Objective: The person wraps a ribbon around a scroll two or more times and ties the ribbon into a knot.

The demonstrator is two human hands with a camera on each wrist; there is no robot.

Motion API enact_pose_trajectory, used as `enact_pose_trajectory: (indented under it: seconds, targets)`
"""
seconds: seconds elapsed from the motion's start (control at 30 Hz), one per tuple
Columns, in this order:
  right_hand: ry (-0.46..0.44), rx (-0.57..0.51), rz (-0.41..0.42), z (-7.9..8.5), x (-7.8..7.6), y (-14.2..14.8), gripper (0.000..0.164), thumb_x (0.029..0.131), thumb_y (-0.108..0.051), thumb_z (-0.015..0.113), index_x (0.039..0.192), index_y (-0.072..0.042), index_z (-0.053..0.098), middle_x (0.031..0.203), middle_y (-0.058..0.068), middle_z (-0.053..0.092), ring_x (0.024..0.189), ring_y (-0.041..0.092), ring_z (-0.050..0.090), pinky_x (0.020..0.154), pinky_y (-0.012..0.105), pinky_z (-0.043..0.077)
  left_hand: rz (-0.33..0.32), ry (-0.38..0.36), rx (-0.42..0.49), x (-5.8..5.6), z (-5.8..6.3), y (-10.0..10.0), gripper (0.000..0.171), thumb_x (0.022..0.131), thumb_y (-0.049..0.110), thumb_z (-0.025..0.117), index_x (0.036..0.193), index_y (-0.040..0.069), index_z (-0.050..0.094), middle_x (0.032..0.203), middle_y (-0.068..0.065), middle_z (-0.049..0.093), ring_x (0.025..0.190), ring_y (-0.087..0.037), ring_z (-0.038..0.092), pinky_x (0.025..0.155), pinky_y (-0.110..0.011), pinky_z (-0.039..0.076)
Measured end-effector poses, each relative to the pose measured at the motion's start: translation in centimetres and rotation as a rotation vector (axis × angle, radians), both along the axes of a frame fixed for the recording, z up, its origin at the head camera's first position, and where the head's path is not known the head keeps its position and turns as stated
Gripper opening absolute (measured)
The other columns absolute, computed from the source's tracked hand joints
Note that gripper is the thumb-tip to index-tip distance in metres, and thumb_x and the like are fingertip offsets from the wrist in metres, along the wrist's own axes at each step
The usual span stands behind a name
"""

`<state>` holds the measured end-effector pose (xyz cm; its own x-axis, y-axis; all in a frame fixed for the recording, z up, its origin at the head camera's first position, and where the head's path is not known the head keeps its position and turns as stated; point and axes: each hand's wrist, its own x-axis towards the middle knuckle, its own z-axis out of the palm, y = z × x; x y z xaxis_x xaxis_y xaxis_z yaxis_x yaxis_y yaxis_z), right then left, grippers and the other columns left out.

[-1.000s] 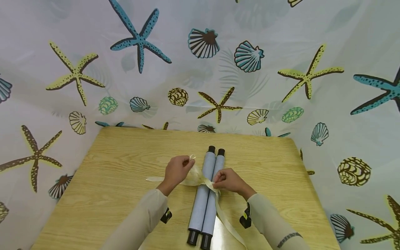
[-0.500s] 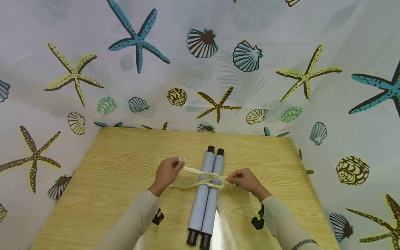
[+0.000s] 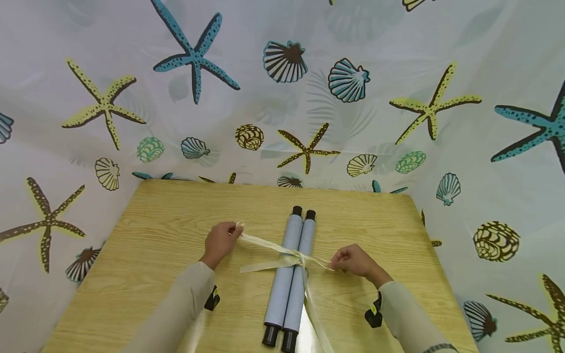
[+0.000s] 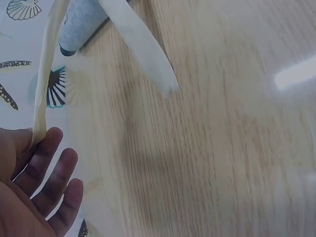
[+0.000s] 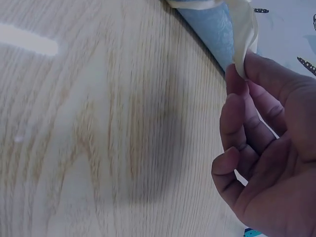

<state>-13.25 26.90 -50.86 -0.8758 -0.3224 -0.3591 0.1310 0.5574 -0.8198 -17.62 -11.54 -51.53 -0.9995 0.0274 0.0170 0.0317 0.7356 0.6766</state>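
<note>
Two light blue rolls with black end caps, a left roll (image 3: pixel 280 294) and a right roll (image 3: pixel 296 296), lie side by side on the wooden table. A cream ribbon (image 3: pixel 265 242) crosses them and is knotted around their middle. My left hand (image 3: pixel 219 242) pinches one part of it between thumb and forefinger, left of the rolls. To their right, my right hand (image 3: pixel 354 261) pinches a ribbon loop (image 5: pixel 243 29). Both pulled parts look taut in the head view. One loose ribbon end (image 4: pixel 145 49) lies to the left, and another tail runs toward the table's front edge.
The wooden table (image 3: pixel 176 211) meets a pale curtain (image 3: pixel 247 108) printed with starfish and shells at its back and sides. Black devices sit at both wrists, the left wrist device (image 3: pixel 212 299) and the right wrist device (image 3: pixel 374 314).
My hands have moved apart, left hand leftward and right hand rightward. The ribbon between them has drawn straighter, and the knot over the rolls looks tighter. The rolls stay in place.
</note>
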Motion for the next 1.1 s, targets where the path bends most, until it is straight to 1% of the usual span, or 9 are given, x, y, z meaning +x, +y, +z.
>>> enact_pose_trajectory:
  seconds: [0.07, 0.13, 0.2, 0.27, 0.43, 0.5, 0.63, 0.9, 1.1]
  targets:
    - [0.012, 0.001, 0.019, -0.1, 0.1, 0.3, 0.019, 0.091, -0.014, 0.073, 0.09, 0.006, 0.07, 0.079, 0.017, 0.071, 0.066, 0.014, 0.055, 0.062, 0.034, 0.049, 0.015, -0.01, -0.01, -0.2, -0.1, -0.3, 0.03, 0.099, 0.025, 0.064, 0.074, 0.008, 0.065, 0.082, -0.009, 0.073, 0.064, -0.02, 0.065, 0.047, -0.024, 0.03]
    - [0.023, 0.006, 0.033, -0.2, 0.3, 0.6, 0.019, 0.09, -0.012, 0.073, 0.089, 0.006, 0.07, 0.078, 0.017, 0.071, 0.063, 0.012, 0.054, 0.059, 0.031, 0.048, 0.019, -0.019, -0.012, -0.3, -0.2, -0.6, 0.033, 0.099, 0.025, 0.063, 0.071, 0.008, 0.062, 0.073, -0.007, 0.068, 0.052, -0.015, 0.051, 0.046, -0.024, 0.025]
    - [0.028, 0.007, 0.052, -0.2, 0.4, 1.0, 0.018, 0.089, -0.011, 0.073, 0.088, 0.007, 0.07, 0.079, 0.018, 0.071, 0.061, 0.01, 0.052, 0.057, 0.028, 0.046, 0.022, -0.033, -0.007, -0.4, -0.3, -0.9, 0.034, 0.099, 0.025, 0.063, 0.071, 0.007, 0.061, 0.064, -0.004, 0.061, 0.048, -0.011, 0.037, 0.047, -0.024, 0.022]
    - [0.028, 0.002, 0.073, -0.4, 0.5, 1.3, 0.017, 0.089, -0.008, 0.073, 0.086, 0.008, 0.07, 0.079, 0.019, 0.072, 0.06, 0.009, 0.051, 0.056, 0.026, 0.045, 0.026, -0.048, -0.004, -0.5, -0.3, -1.2, 0.035, 0.099, 0.025, 0.063, 0.069, 0.008, 0.059, 0.058, -0.001, 0.05, 0.047, -0.011, 0.029, 0.047, -0.025, 0.02]
    - [0.034, 0.019, 0.118, -0.6, 0.9, 2.0, 0.015, 0.087, -0.005, 0.074, 0.083, 0.009, 0.071, 0.081, 0.02, 0.072, 0.062, 0.007, 0.054, 0.057, 0.024, 0.046, 0.034, -0.053, -0.01, -0.6, -0.8, -1.8, 0.041, 0.099, 0.023, 0.063, 0.063, 0.01, 0.05, 0.054, 0.003, 0.035, 0.047, -0.011, 0.027, 0.047, -0.025, 0.019]
    - [0.051, 0.04, 0.132, -0.8, 1.1, 2.3, 0.015, 0.086, -0.005, 0.074, 0.081, 0.009, 0.072, 0.082, 0.02, 0.073, 0.065, 0.008, 0.058, 0.059, 0.024, 0.048, 0.04, -0.039, -0.015, -0.6, -1.1, -2.1, 0.039, 0.099, 0.022, 0.063, 0.064, 0.007, 0.054, 0.053, 0.001, 0.038, 0.047, -0.011, 0.028, 0.046, -0.025, 0.02]
    - [0.086, 0.093, 0.143, -1.1, 1.6, 3.1, 0.013, 0.084, -0.002, 0.075, 0.077, 0.007, 0.072, 0.081, 0.018, 0.074, 0.069, 0.01, 0.063, 0.062, 0.024, 0.052, 0.081, -0.014, -0.041, -0.6, -1.6, -2.7, 0.03, 0.098, 0.021, 0.065, 0.073, 0.004, 0.068, 0.055, -0.003, 0.053, 0.046, -0.011, 0.033, 0.045, -0.025, 0.024]
    - [0.101, 0.184, 0.103, -2.4, 2.4, 4.6, 0.009, 0.082, 0.001, 0.074, 0.074, 0.002, 0.072, 0.075, 0.008, 0.072, 0.065, 0.011, 0.058, 0.059, 0.025, 0.049, 0.134, -0.091, -0.066, -0.7, -2.2, -3.4, 0.025, 0.098, 0.024, 0.065, 0.08, 0.009, 0.074, 0.065, -0.006, 0.066, 0.047, -0.012, 0.043, 0.046, -0.026, 0.03]
    - [0.14, 0.223, 0.102, -2.6, 2.5, 4.8, 0.012, 0.082, -0.001, 0.073, 0.07, 0.0, 0.072, 0.074, 0.007, 0.073, 0.062, 0.008, 0.055, 0.058, 0.024, 0.048, 0.14, -0.104, -0.075, -1.0, -2.6, -3.3, 0.026, 0.098, 0.023, 0.064, 0.078, 0.009, 0.073, 0.063, -0.006, 0.063, 0.048, -0.014, 0.042, 0.046, -0.027, 0.03]
